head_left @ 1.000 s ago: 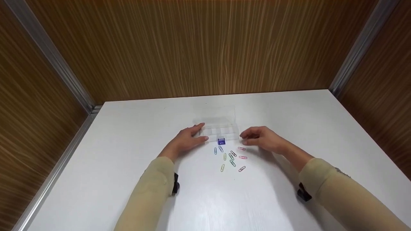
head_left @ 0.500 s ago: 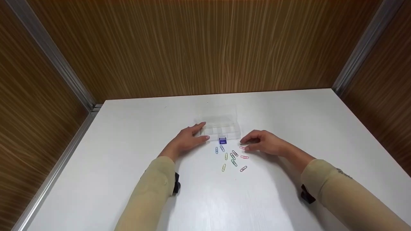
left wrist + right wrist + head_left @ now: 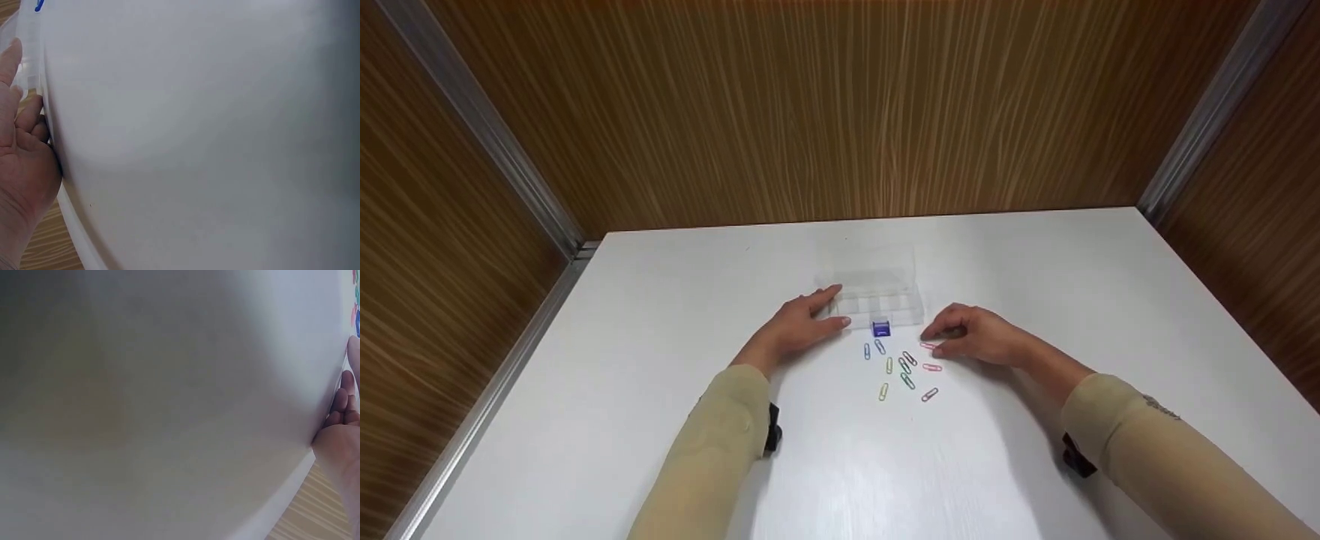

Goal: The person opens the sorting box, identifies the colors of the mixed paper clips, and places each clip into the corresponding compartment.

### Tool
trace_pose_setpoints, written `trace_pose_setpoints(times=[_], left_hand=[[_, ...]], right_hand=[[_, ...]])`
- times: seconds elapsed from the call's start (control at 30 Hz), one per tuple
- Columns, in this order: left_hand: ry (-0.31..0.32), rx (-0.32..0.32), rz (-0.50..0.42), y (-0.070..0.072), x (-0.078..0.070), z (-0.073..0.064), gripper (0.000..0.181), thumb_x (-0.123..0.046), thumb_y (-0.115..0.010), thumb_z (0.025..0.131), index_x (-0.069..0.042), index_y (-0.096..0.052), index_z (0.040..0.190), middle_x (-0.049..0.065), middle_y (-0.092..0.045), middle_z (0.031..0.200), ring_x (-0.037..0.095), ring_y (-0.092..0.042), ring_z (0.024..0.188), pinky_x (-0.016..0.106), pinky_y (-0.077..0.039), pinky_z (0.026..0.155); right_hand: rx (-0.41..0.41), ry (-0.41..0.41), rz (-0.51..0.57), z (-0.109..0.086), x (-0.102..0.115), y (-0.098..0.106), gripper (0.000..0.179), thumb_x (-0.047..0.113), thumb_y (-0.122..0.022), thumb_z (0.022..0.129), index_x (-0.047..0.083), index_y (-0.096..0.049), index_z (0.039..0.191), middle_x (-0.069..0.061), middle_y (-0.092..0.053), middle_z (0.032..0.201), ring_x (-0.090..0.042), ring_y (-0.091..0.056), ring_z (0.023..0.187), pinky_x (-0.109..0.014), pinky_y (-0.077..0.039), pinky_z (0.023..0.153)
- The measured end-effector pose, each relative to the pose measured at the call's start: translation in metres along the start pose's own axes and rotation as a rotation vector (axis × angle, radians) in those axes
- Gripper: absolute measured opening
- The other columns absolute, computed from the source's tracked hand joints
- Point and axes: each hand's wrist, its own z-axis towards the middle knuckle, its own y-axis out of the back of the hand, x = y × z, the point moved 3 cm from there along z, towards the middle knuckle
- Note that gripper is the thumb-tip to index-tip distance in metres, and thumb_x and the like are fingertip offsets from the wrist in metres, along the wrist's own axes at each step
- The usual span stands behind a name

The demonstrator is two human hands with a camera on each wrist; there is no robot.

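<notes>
A clear plastic compartment box (image 3: pixel 879 302) with a blue latch (image 3: pixel 881 329) lies on the table, its lid raised towards the back. My left hand (image 3: pixel 802 324) holds the box's left end, thumb at the front corner and index finger along the rear. Bent over a pink paper clip (image 3: pixel 928 346) is my right hand (image 3: pixel 976 336). The thumb tip is right at that clip and the index fingertip stands just behind it, with a gap between them. The left wrist view shows the left hand (image 3: pixel 25 163) beside the box (image 3: pixel 29 62); the right hand (image 3: pixel 340 427) is partly cut off in the right wrist view.
Several coloured paper clips lie scattered in front of the box, among them a blue clip (image 3: pixel 867 351), a green clip (image 3: pixel 907 381), a yellow clip (image 3: pixel 883 391) and another pink clip (image 3: pixel 932 367). A wood-grain panel (image 3: pixel 840 112) rises behind the white table (image 3: pixel 675 285).
My right hand has moved down and slightly towards me, from beside the box's right end to the nearest pink paper clip. The left hand stays at the box.
</notes>
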Motion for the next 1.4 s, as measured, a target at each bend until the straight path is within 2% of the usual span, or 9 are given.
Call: trace_pose_setpoints(times=[0.33,0.57,0.93,1.2,1.4], left_hand=[[-0.004,0.003,-0.011,-0.0001,0.0004,0.0002,0.075,-0.062,-0.065,0.098,-0.045,-0.035,0.165,-0.005,-0.029,0.174,0.033,-0.016,0.162,0.055,-0.013,0.129],[-0.021,0.0,-0.037,0.0009,0.0001,0.0019,0.076,-0.059,-0.068,0.098,-0.041,-0.037,0.165,-0.001,-0.029,0.174,0.03,-0.019,0.162,0.051,-0.015,0.129],[-0.013,0.01,-0.028,0.0003,0.0007,0.0025,0.076,-0.059,-0.067,0.099,-0.042,-0.036,0.165,-0.001,-0.028,0.174,0.031,-0.018,0.162,0.052,-0.014,0.129],[-0.002,0.009,-0.02,-0.0002,0.0011,0.0028,0.076,-0.061,-0.066,0.099,-0.043,-0.035,0.166,-0.004,-0.028,0.174,0.033,-0.016,0.162,0.054,-0.013,0.129],[0.0,0.009,-0.019,-0.0009,0.0009,0.0022,0.076,-0.06,-0.066,0.098,-0.043,-0.035,0.166,-0.004,-0.028,0.174,0.032,-0.016,0.162,0.054,-0.013,0.129]], right_hand=[[0.003,0.019,-0.033,0.0009,0.0013,-0.0008,0.018,0.016,-0.087,0.09,0.019,-0.086,0.108,-0.004,-0.069,0.117,-0.026,-0.058,0.114,-0.044,-0.041,0.105],[0.006,0.048,-0.05,0.0016,0.0024,0.0,0.014,0.013,-0.086,0.091,0.019,-0.086,0.103,-0.003,-0.067,0.113,-0.025,-0.057,0.111,-0.044,-0.041,0.103],[0.001,0.032,-0.052,0.0015,-0.0005,-0.0012,0.008,0.016,-0.085,0.092,0.018,-0.083,0.1,-0.002,-0.069,0.113,-0.025,-0.057,0.112,-0.043,-0.039,0.103],[-0.001,0.053,-0.064,0.0022,-0.0006,-0.0013,0.006,0.014,-0.085,0.092,0.017,-0.081,0.096,-0.002,-0.068,0.111,-0.025,-0.057,0.11,-0.043,-0.041,0.102],[0.007,0.089,-0.046,0.0012,-0.0007,-0.0024,0.006,0.01,-0.084,0.092,0.012,-0.079,0.094,-0.005,-0.068,0.109,-0.024,-0.057,0.107,-0.034,-0.043,0.096]])
